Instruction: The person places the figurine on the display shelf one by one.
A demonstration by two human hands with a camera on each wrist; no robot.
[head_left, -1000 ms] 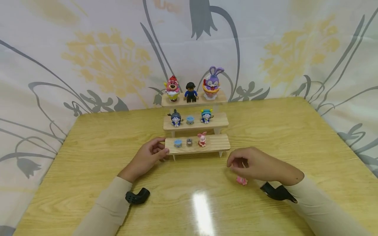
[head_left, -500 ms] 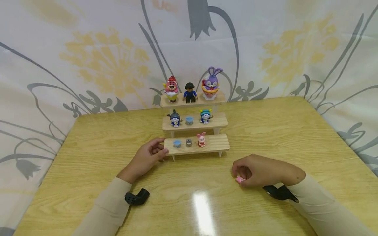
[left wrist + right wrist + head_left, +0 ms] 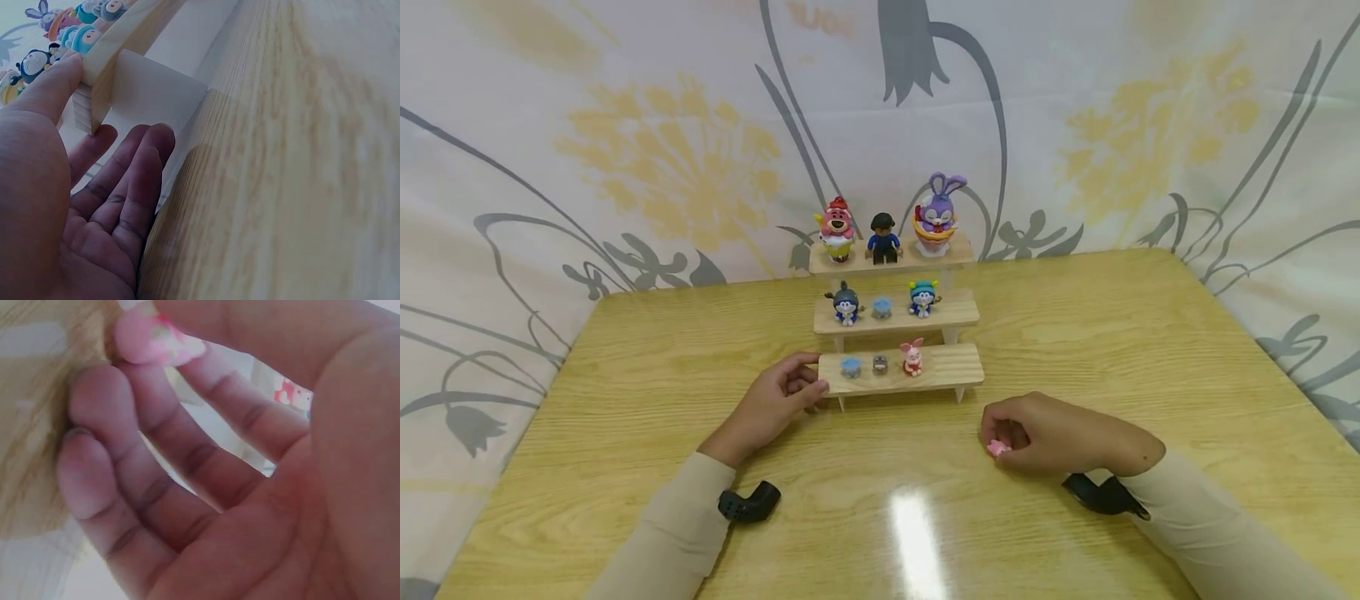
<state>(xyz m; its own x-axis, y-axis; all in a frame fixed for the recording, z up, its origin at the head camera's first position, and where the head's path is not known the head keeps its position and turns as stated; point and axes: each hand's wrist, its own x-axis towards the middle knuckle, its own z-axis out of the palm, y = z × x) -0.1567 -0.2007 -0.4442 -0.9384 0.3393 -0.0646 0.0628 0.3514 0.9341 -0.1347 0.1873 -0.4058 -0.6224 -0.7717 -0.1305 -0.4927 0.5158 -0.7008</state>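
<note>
At the left end of a three-tier wooden display stand [image 3: 947, 377], my left hand [image 3: 772, 406] pinches the lowest board. In the left wrist view the thumb lies on top of the board's end and the forefinger is under it; the other fingers are below, beside a white leg [image 3: 156, 84]. My right hand [image 3: 1048, 435] pinches a small pink figurine [image 3: 997, 447] close over the table, right of the stand's front. The right wrist view shows the figurine [image 3: 147, 337] between thumb and fingertips. On the lowest board are a blue piece [image 3: 851, 367], a grey piece [image 3: 880, 364] and a piglet figurine [image 3: 912, 358].
The middle tier carries two blue-and-white figurines and a blue piece [image 3: 882, 308]. On top stand a pink bear figurine [image 3: 838, 231], a black-haired toy figure [image 3: 883, 239] and a purple rabbit figurine [image 3: 937, 217]. A patterned cloth [image 3: 692, 150] hangs behind the table [image 3: 820, 533].
My right hand has come down onto the pink figurine lying on the table, taken hold of it, and shifted it slightly left and toward the stand. My left hand stays on the board.
</note>
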